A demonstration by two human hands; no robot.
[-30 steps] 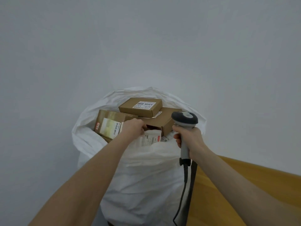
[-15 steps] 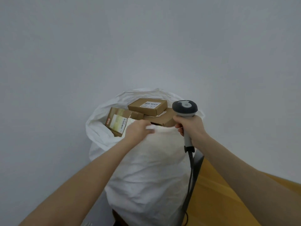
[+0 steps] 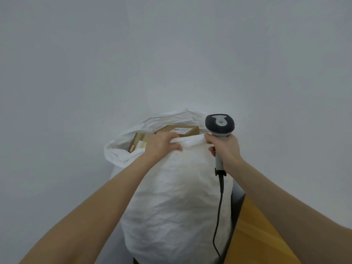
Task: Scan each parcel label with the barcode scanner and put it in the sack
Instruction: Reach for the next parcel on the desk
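A tall white sack (image 3: 177, 202) stands in front of me, full of brown cardboard parcels. One parcel with a white label (image 3: 181, 130) lies on top at the back, and another parcel (image 3: 138, 142) shows at the left inside the mouth. My left hand (image 3: 162, 144) grips the sack's near rim, fingers curled over the fabric. My right hand (image 3: 225, 151) holds the grey and black barcode scanner (image 3: 219, 126) upright by its handle, and its fingers also touch the rim. The scanner's black cable hangs down the sack's right side.
A wooden table top (image 3: 257, 235) lies at the lower right, close against the sack. A plain grey-white wall (image 3: 171, 54) fills the background behind the sack.
My left hand came out from among the parcels and took hold of the sack's near rim. The rim has risen and now hides most of the parcels. The scanner hand moved to the rim.
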